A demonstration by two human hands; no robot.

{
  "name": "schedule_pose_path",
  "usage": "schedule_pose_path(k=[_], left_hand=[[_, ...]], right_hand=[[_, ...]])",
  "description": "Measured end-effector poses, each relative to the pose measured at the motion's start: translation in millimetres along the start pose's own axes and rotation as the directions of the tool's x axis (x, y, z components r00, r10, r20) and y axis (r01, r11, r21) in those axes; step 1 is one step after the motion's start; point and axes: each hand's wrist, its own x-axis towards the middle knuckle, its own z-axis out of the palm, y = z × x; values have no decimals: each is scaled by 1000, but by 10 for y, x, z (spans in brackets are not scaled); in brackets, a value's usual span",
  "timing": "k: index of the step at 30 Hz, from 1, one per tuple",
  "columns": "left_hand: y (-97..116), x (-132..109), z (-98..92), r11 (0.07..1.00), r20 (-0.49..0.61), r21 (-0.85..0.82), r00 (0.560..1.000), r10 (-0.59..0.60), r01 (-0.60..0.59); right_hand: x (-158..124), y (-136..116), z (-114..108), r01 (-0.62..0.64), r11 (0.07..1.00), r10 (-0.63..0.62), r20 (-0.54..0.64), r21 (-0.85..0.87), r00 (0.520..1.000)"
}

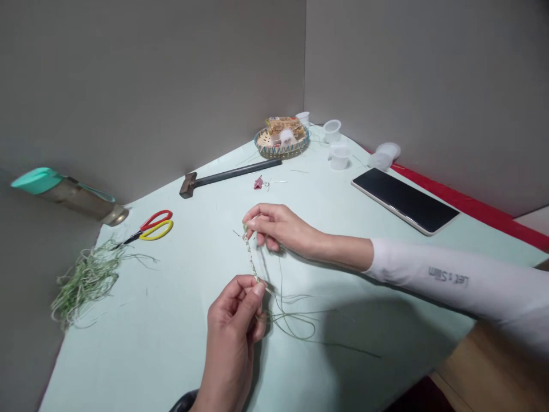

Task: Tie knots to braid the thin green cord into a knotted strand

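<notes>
Knotted green-fibre cord (250, 257): where does it sit?

Up off the table, held slanting between both hands. One knotted length is made; long loose strands (291, 323) trail from its lower end onto the pale green tabletop (171, 349), not yet knotted.

Hands?

Both closed in pinches. Right hand (278, 226) grips the upper end in its fingertips; left hand (231, 326) grips the lower end between thumb and forefinger.

Count outward, clock-wise from the cord?

12: one pink binder clip (258, 183). 1: one woven basket (281, 151), contents crowded. Toward 2: at least four clear plastic cups (338, 157), exact number unclear, and one phone (405, 200). 9: one pair of scissors (155, 225), red and yellow handles; just below, one bundle of green fibre (88, 280). 11: one hammer (231, 178).
</notes>
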Motion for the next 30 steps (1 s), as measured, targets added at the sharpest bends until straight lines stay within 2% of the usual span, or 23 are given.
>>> schedule_pose_path(k=[5, 10, 17, 20, 27, 30], left_hand=[[-26, 37, 13, 999, -30, -42, 999, -10, 9], [-33, 47, 14, 998, -38, -65, 999, -19, 17], [-33, 36, 6, 996, -26, -69, 998, -51, 49], [-37, 49, -1, 995, -20, -82, 998, -62, 61], [-15, 43, -6, 992, -41, -82, 994, -100, 96], [-8, 28, -15, 991, -43, -81, 993, -114, 110]], right_hand=[[-333, -35, -103, -139, 990, 133, 175, 24, 976], [-483, 44, -64, -268, 964, 257, 304, -9, 917], [-496, 63, -4, -297, 955, 292, 279, -26, 915], [-514, 26, -27, -270, 961, 274, 287, -57, 918], [-543, -41, -64, -75, 964, 155, 305, -257, 940], [-548, -48, -77, -20, 961, 115, 337, -275, 934]])
